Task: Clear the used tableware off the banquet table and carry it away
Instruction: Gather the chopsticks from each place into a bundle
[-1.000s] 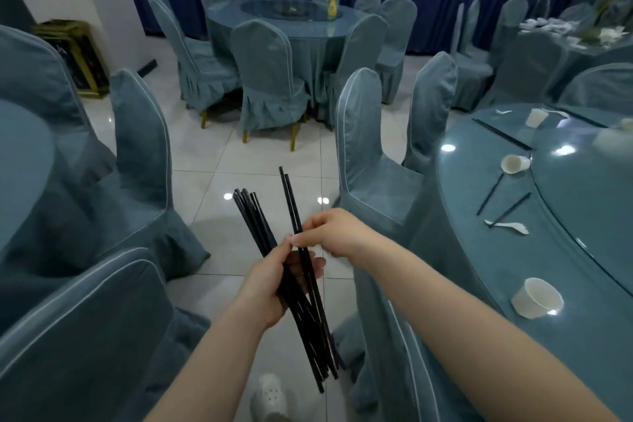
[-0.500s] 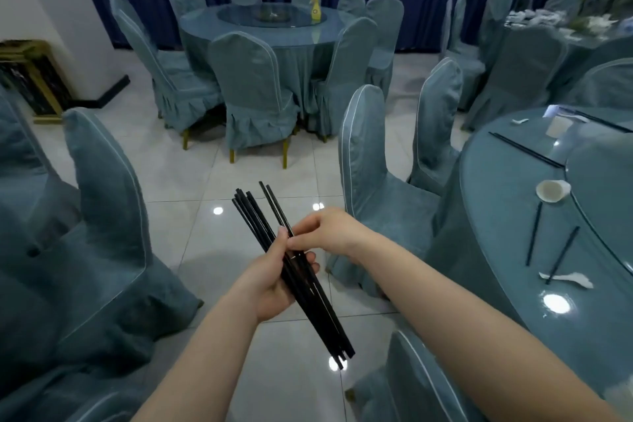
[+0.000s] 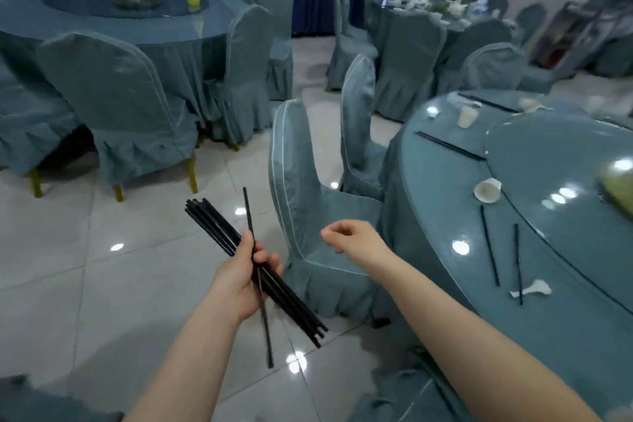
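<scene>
One bundle of black chopsticks (image 3: 219, 233) gripped in left hand (image 3: 241, 276), over the floor; one stick skewed off the bundle. Right hand (image 3: 352, 238) apart, just right of it, fingers loosely curled, holding nothing. On table (image 3: 438, 189): more chopsticks, tipped cup (image 3: 487, 190), upright cup (image 3: 467, 116), spoon (image 3: 532, 288).

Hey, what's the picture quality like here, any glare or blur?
Head view: bright ceiling-light glare spots on the glossy floor and the banquet table; the far table setting is smeared; wide-angle bending at the edges; the chopsticks stay fairly sharp.
</scene>
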`<state>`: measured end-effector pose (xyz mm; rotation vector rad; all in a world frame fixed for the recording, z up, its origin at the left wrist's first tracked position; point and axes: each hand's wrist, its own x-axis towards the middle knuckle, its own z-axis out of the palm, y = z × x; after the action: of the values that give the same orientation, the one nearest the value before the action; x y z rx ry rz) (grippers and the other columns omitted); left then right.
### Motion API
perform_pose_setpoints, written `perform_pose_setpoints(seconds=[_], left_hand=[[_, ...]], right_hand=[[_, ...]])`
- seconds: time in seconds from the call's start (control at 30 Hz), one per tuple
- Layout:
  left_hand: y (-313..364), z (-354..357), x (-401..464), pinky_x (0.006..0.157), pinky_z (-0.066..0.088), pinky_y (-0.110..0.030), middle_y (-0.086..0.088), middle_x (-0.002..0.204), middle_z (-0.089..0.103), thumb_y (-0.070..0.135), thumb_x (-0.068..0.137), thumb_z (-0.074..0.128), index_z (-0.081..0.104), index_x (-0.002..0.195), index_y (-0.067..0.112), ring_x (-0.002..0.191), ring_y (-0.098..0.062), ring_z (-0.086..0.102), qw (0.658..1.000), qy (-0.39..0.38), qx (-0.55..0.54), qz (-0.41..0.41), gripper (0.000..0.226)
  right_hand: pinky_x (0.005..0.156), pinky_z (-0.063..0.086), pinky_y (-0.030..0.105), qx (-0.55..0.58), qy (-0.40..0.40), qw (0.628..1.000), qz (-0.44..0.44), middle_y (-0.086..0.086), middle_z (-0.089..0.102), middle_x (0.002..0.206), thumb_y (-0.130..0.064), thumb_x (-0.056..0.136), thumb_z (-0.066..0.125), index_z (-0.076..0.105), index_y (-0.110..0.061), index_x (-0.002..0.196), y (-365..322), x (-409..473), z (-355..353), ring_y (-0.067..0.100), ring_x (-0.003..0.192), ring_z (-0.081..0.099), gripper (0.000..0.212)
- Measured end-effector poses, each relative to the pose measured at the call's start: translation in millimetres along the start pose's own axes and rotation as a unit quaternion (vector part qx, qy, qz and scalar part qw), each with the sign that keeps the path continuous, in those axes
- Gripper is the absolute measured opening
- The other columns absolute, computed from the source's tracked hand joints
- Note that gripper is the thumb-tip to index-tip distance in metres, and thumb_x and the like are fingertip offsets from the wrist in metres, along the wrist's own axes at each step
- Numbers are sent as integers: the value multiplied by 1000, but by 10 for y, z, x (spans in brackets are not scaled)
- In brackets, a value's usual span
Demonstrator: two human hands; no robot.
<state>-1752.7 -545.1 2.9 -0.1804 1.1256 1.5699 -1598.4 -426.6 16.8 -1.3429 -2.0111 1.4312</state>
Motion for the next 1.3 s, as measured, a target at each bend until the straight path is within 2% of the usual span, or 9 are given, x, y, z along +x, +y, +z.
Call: perform_pose_setpoints(seconds=[0.1,0.3,0.5,0.63,0.77,0.83,1.0,1.17,1.3], left_hand=[[231,338,402,45,46,-22,9,40,35,54,90,48,44,67,21,34,-7,42,998,-46,29,-26,40],[266,1078,1008,35,36,-12,12,41,32,54,74,63,40,60,24,30,-1,32,989,-103,60,-90,40],[164,1830,1652,38,36,-11,11,36,30,33,93,57,36,59,25,28,-2,31,981,-121,97,-116,41],[105,2341,2037,39,36,-11,11,38,31,33,92,58,37,53,23,30,-3,32,983,-114,75,-124,45],[33,2743,2343,42,40,-13,11,40,33,33,91,60,40,55,23,32,-3,34,984,-97,94,-116,42],[-21,2891,2466,43,41,-13,11,41,33,34,91,59,40,57,23,34,-3,35,983,-95,102,-121,40],[-188,3130,2652,44,43,-13,11,40,34,34,93,55,38,61,23,33,-4,38,977,-94,139,-133,38],[-176,3227,2748,47,48,-18,11,45,38,36,92,56,43,64,22,37,-4,43,972,-107,153,-140,34],[-97,3211,2761,49,49,-19,10,48,39,35,93,55,44,65,21,41,-5,45,973,-125,143,-133,33]], right_hand=[[62,45,16,19,73,995,71,-8,64,73,-24,88,66,68,-20,82,284,237,-297,7,62,54,8],[69,44,21,28,238,957,163,-9,69,82,-23,85,66,71,-20,86,939,344,-980,4,73,59,6],[84,47,32,-26,377,882,280,7,69,102,-26,83,69,69,-9,104,1833,428,-1893,26,100,64,27],[93,44,42,-101,401,813,410,19,55,128,-42,81,69,55,-7,128,2441,527,-2488,37,117,51,60],[99,39,45,-160,373,778,480,21,47,132,-59,76,67,49,-7,130,2772,677,-2741,39,122,44,77],[95,41,43,-175,365,779,478,20,51,126,-58,77,66,52,-7,123,2834,800,-2773,38,116,49,70],[89,45,38,-102,364,837,396,18,63,116,-15,85,62,58,-4,116,2856,1092,-2739,36,110,57,33],[73,42,31,-90,364,826,421,17,66,105,-5,77,56,64,-9,100,2787,1288,-2712,35,99,60,24],[72,40,30,-86,351,825,434,14,63,107,-1,79,52,59,-9,103,2794,1338,-2708,33,98,57,26]])
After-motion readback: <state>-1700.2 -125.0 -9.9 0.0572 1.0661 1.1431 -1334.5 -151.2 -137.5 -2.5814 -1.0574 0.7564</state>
